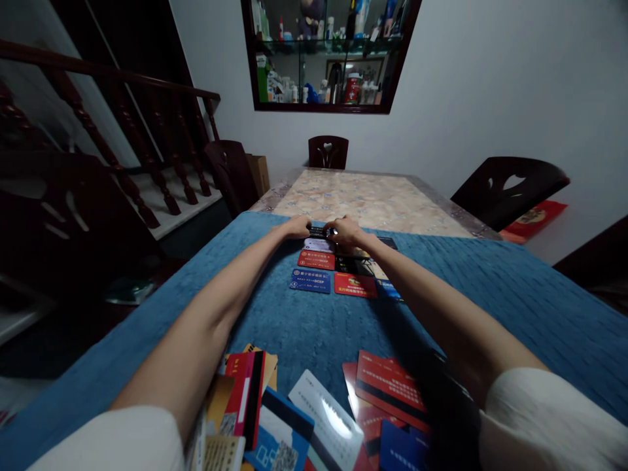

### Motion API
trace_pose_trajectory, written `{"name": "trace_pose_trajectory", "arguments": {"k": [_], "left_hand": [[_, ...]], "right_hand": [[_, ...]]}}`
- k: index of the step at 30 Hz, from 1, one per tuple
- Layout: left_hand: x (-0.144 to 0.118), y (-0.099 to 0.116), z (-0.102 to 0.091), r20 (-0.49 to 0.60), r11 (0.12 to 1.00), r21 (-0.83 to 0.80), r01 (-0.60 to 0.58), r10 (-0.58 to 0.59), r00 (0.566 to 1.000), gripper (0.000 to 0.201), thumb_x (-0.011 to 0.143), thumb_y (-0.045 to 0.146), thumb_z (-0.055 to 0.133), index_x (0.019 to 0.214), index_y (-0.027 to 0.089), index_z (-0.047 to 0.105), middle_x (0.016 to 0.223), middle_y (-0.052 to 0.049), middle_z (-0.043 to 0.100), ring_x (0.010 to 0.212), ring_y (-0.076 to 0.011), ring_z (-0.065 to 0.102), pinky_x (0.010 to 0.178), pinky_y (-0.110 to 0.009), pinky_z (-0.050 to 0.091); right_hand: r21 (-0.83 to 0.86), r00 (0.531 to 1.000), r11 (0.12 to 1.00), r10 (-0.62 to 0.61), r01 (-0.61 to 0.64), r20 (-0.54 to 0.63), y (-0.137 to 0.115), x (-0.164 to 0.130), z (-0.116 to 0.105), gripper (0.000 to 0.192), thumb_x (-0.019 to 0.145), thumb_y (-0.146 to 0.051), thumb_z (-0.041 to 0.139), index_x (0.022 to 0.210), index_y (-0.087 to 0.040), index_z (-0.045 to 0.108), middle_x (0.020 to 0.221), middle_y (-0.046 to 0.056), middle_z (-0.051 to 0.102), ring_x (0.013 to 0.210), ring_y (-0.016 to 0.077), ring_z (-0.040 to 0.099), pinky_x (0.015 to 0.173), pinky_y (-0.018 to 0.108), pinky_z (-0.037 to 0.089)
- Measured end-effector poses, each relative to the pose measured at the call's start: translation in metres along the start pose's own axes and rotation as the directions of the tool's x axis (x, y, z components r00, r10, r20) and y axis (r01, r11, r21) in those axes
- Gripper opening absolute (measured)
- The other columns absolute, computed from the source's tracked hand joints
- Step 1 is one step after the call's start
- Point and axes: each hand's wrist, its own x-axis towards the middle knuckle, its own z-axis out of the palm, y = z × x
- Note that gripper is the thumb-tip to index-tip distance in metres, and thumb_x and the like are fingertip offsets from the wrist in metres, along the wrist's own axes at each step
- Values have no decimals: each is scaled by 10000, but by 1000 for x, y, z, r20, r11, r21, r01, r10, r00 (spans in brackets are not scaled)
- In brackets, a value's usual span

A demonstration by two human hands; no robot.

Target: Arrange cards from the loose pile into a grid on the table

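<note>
Head view, contents by size: long table, marble-patterned top bare at the far end; blue cloth spread over its near part, reaching the lower frame edge; three dark wooden chairs, one at the far end, one at the left edge, one at the right; wall cabinet with bottles behind glass above the far chair; stair railing at left. Two bare forearms in white short sleeves stretch forward over the cloth. Left hand and right hand meet at the far end of a grid of cards laid flat in rows, red, blue and pale faces up. Dark card sits between the two hands, its ends under the fingertips of both, just beyond the top row of the grid; fingers curled down onto it, whether pinched or merely pressed cannot be told at this size. Loose heap of cards lies overlapping at the near edge, between the elbows, well apart from the hands
</note>
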Motion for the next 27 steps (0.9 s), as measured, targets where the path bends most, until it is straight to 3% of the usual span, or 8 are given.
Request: {"name": "trace_pose_trajectory", "arguments": {"k": [6,14,27], "left_hand": [[1,-1,2,4,1000,9,-24,24,1000,328,659,146,546,917,132,747,858,-55,732,800,-185,630,736,-224,481],[1,-3,7,-42,997,11,-71,71,997,427,712,127,546,1094,170,732,1070,-45,739,1071,-220,628,941,-254,467],[-3,-3,9,-58,996,8,-91,92,994,450,736,128,539,1146,184,716,1091,-35,733,1085,-238,631,975,-296,474]], "right_hand": [[-29,1000,999,15,-14,25,-3,-2,-2,441,862,-297,540,1290,-327,644,1247,65,671,1187,314,489,895,386,380],[-36,1000,999,13,-12,28,-6,-8,-4,449,874,-279,514,1305,-325,629,1314,91,624,1224,343,455,871,421,393],[-31,1000,1000,6,-6,8,-4,-7,-2,420,872,-304,539,1277,-318,648,1289,94,632,1201,335,458,893,432,382]]}}
